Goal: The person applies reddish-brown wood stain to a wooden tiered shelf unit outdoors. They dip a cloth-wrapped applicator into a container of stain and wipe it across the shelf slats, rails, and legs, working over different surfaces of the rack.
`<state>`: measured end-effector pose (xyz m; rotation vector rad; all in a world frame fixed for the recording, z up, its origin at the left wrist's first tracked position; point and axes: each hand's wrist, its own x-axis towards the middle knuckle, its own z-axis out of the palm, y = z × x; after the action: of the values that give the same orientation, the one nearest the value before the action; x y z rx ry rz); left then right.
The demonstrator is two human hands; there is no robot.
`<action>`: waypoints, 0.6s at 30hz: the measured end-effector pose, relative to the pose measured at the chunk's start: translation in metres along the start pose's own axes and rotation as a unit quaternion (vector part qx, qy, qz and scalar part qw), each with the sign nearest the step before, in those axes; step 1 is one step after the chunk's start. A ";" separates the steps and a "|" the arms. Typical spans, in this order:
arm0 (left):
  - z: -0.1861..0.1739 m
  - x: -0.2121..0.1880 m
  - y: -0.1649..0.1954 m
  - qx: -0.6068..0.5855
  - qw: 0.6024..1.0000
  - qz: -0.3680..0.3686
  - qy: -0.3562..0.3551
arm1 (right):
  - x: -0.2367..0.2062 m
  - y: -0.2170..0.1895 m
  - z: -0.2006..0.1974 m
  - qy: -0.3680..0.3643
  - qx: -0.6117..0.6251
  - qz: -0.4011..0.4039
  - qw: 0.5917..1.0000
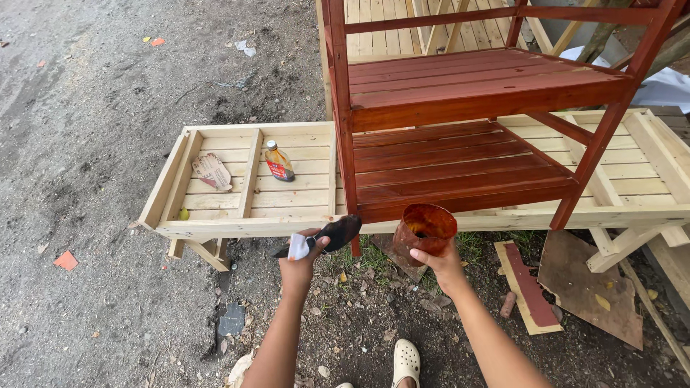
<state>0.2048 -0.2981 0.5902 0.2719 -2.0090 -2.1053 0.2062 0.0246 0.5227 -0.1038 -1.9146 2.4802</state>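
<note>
My left hand [298,262] grips a dark, stain-soaked brush [338,232] whose handle is wrapped in white paper. Its head points right, just in front of the edge of a bare wooden slatted frame [244,215]. My right hand [440,260] holds a cut-off plastic cup [422,228] coated in red-brown stain, raised near the lower front rail of a red-brown stained wooden shelf rack [460,97]. That rack stands on the unpainted frame.
Lying in the frame's left compartments are a small bottle of dark liquid [279,162] and a crumpled paper [212,172]. Board scraps [528,287] lie on the dirt at right. Grey gravel ground spreads left. My white clog [406,361] shows below.
</note>
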 end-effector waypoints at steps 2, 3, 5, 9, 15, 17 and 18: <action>-0.007 0.005 -0.031 0.089 0.993 0.074 -0.029 | -0.010 0.022 -0.005 0.006 0.067 0.023 0.997; -0.009 0.010 -0.042 0.098 0.992 0.070 -0.042 | -0.011 0.029 -0.006 0.000 0.069 0.021 0.997; -0.014 0.015 -0.058 0.114 0.990 0.056 -0.066 | -0.016 0.042 -0.009 -0.013 0.072 0.020 0.997; -0.016 0.023 -0.078 0.172 0.966 0.150 -0.123 | -0.012 0.056 -0.008 -0.004 0.046 0.017 0.999; -0.017 -0.001 -0.107 0.208 0.937 0.236 -0.155 | -0.023 0.066 -0.016 -0.009 0.060 -0.009 0.998; -0.018 -0.004 -0.110 0.219 0.935 0.211 -0.181 | -0.029 0.067 -0.020 -0.002 0.049 -0.014 0.999; -0.019 -0.005 -0.111 0.226 0.930 0.217 -0.192 | -0.032 0.067 -0.021 0.001 0.051 -0.008 0.999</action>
<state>0.2118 -0.3096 0.4787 -0.5162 -2.4720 -1.4894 0.2414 0.0266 0.4543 -0.0905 -1.7769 2.5605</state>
